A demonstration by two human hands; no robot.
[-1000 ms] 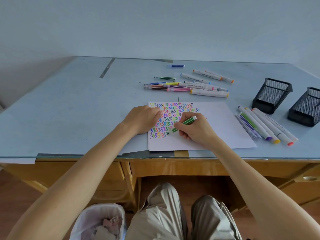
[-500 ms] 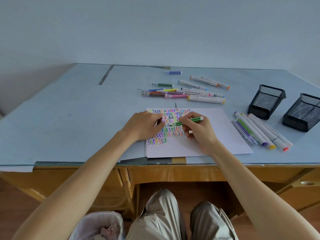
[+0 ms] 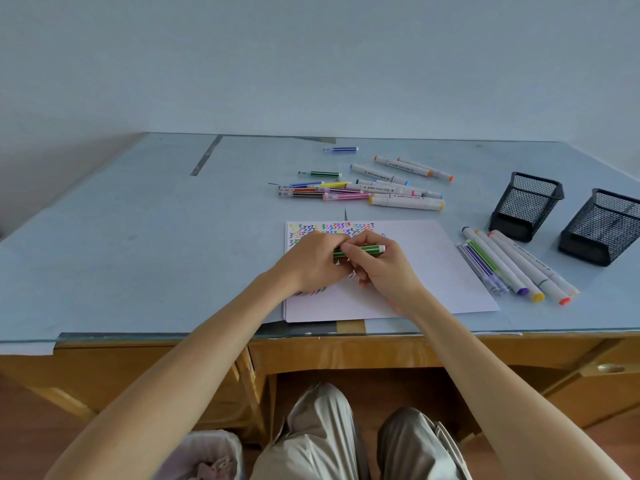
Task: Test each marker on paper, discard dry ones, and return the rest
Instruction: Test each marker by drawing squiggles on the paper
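Left hand [image 3: 313,261] moved onto green marker [image 3: 363,250], both grips closed round it, right hand [image 3: 382,268] above paper [image 3: 433,268]

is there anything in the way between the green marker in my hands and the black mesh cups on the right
Only the markers lying on the table. The green marker is held by the left hand and right hand over the paper. A row of markers lies between the paper and the mesh cups; lifted, nothing visible blocks it.
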